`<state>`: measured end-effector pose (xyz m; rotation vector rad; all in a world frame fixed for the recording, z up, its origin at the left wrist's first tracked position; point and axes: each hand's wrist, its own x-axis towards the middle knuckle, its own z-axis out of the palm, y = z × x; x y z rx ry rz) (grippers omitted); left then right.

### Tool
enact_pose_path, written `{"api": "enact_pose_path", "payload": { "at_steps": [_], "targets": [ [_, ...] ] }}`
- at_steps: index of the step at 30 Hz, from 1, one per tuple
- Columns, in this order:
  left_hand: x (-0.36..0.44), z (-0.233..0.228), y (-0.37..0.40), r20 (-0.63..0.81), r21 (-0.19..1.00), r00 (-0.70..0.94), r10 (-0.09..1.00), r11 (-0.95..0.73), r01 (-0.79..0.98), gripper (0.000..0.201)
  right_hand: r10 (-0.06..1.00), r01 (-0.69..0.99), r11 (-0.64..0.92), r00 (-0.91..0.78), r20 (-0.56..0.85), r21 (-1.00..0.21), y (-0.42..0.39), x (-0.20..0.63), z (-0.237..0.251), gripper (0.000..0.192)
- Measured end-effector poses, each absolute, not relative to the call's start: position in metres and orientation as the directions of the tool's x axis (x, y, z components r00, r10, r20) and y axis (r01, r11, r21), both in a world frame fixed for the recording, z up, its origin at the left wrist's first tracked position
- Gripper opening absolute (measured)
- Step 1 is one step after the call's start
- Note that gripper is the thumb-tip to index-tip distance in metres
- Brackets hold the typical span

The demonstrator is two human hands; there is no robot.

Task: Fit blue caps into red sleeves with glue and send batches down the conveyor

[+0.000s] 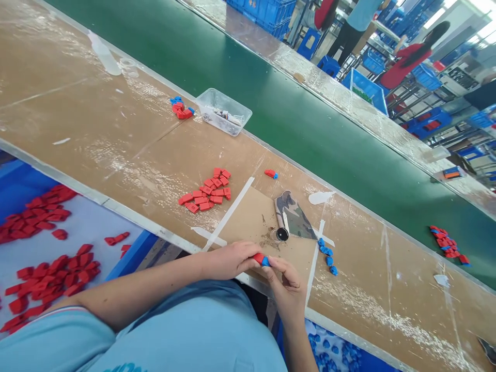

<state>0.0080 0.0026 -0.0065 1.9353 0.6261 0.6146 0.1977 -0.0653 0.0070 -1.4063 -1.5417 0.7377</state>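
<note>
Near the table's front edge, my left hand [232, 260] is closed on a small red plastic block [258, 257]. My right hand [287, 284] pinches a small blue plastic piece [265, 261] against the block's right end; whether the two are locked together I cannot tell. Just beyond my hands lie a camouflage-patterned cloth [300, 219] and a small round black-topped object [282, 234]. A group of loose red blocks [207, 191] is to the left on the table. Several blue pieces [327, 253] lie to the right, and one red-and-blue piece [270, 174] rests farther back.
A clear plastic tray [225, 112] stands by the green conveyor belt [271, 103], beside more red and blue pieces [181, 108]. Red-and-blue pieces [447, 243] sit on the belt at right. Blue bins of red blocks [50, 279] and blue pieces [333, 351] are below the edge. People work beyond.
</note>
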Motion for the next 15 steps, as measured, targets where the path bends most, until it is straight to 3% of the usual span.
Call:
{"api": "enact_pose_path", "payload": {
  "at_steps": [3,9,15],
  "targets": [
    [0.005,0.000,-0.005,0.138,0.877,0.789,0.599,-0.445,0.184,0.022,0.970,0.436,0.223,-0.011,0.243,-0.872,-0.067,0.195,0.014,0.011],
    [0.016,0.015,-0.020,0.176,0.879,0.889,0.422,-0.475,0.052,0.017,0.946,0.516,0.320,-0.123,0.300,-0.795,-0.070,0.176,0.037,0.053],
    [0.023,0.019,-0.025,0.211,0.901,0.896,0.391,-0.434,-0.023,0.021,0.950,0.476,0.308,-0.193,0.244,-0.824,-0.073,0.168,0.039,0.052]
  ]
}}
